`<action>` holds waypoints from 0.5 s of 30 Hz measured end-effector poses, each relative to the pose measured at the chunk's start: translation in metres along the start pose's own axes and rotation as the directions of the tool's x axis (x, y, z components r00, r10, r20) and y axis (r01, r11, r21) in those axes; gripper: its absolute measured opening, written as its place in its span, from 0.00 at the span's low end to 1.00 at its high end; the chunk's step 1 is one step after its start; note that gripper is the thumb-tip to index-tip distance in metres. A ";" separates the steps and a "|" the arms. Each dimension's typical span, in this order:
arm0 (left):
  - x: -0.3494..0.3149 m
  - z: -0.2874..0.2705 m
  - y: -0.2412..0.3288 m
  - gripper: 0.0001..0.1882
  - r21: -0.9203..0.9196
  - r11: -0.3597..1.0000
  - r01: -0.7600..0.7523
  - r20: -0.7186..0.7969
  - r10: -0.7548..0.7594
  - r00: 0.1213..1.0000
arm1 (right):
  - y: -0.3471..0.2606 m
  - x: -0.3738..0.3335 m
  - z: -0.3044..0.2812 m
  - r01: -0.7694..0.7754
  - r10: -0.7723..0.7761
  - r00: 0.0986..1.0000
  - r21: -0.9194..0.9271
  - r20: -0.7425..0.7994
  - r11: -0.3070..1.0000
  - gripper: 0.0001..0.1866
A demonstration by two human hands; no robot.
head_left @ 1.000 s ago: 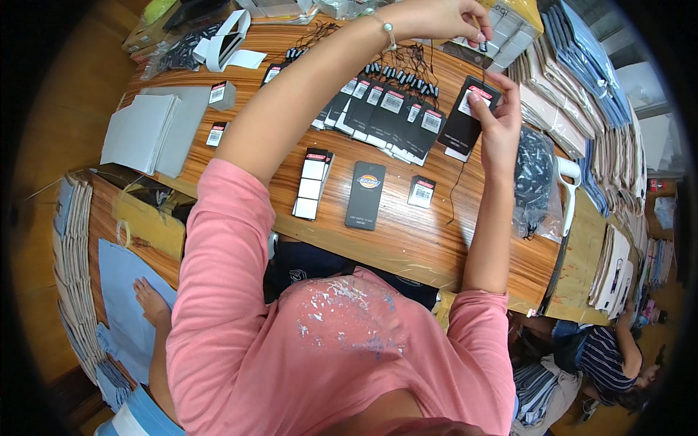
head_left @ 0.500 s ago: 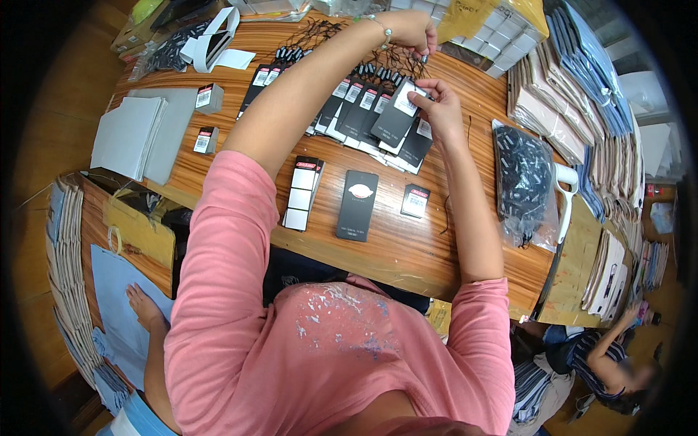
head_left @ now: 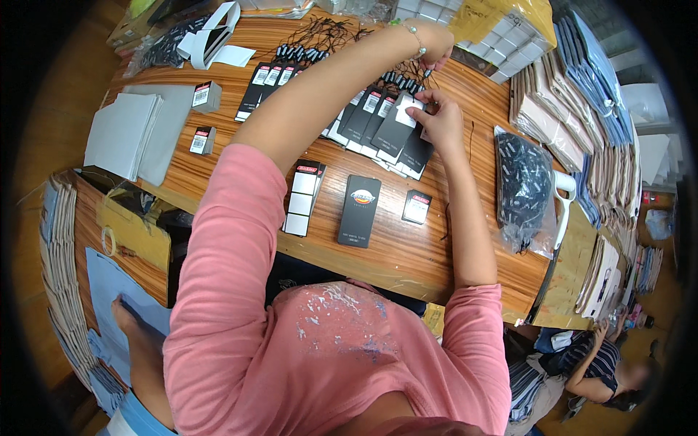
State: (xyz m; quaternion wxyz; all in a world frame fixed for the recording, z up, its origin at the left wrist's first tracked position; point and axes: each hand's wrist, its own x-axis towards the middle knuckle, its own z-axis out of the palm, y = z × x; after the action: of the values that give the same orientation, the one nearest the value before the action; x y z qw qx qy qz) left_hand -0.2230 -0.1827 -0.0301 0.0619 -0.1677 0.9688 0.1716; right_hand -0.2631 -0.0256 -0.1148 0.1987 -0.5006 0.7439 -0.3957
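Observation:
Stretched across the table to the far side, my left hand (head_left: 434, 45) is closed, its fingertips pinched on the black string and small plastic end of a tag. My right hand (head_left: 440, 122) grips the upper edge of a dark grey hang tag (head_left: 393, 132) with a white label, between thumb and fingers. That tag lies over a fanned row of similar tags (head_left: 361, 122), their black strings (head_left: 396, 73) trailing away from me. Closer in are a dark tag stack (head_left: 358, 211), a strip of white stickers (head_left: 300, 196) and a small labelled card stack (head_left: 416, 207).
Right of my arm are a plastic bag of black strings (head_left: 523, 189), a white-handled tool (head_left: 563, 203) and folded clothes stacks (head_left: 549, 109). A yellow-wrapped box (head_left: 509, 36) stands at the back. White sheets (head_left: 123, 134) lie at left. A co-worker's arm (head_left: 134, 334) rests on blue cloth.
My left hand has shifted slightly right and nearer. My right hand, with the tag, has lowered it toward the row. The co-worker's hand at lower left has moved.

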 end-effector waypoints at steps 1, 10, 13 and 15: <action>-0.001 0.002 0.002 0.09 0.038 0.999 0.001 -0.021 0.000 1.000 | 0.007 0.000 0.003 0.041 -0.041 0.999 -0.017 -0.024 0.999 0.14; 0.020 0.021 -0.019 0.09 -0.090 0.996 0.012 -0.215 -0.032 0.976 | 0.006 -0.005 0.007 0.207 -0.232 0.970 -0.266 -0.068 0.941 0.14; 0.038 0.035 -0.035 0.11 -0.172 0.985 -0.021 -0.203 -0.015 0.979 | 0.007 -0.007 0.009 0.209 -0.236 0.970 -0.279 -0.066 0.937 0.15; 0.048 0.045 -0.044 0.13 -0.214 0.977 -0.012 -0.199 -0.031 0.980 | 0.010 -0.006 0.010 0.217 -0.243 0.968 -0.280 -0.063 0.935 0.14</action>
State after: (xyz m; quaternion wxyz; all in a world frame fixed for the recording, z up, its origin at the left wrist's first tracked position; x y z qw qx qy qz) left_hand -0.2503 -0.2208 -0.0940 -0.0540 -0.1945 0.9451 0.2570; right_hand -0.2589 -0.0223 -0.1293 0.0443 -0.5868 0.7360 -0.3346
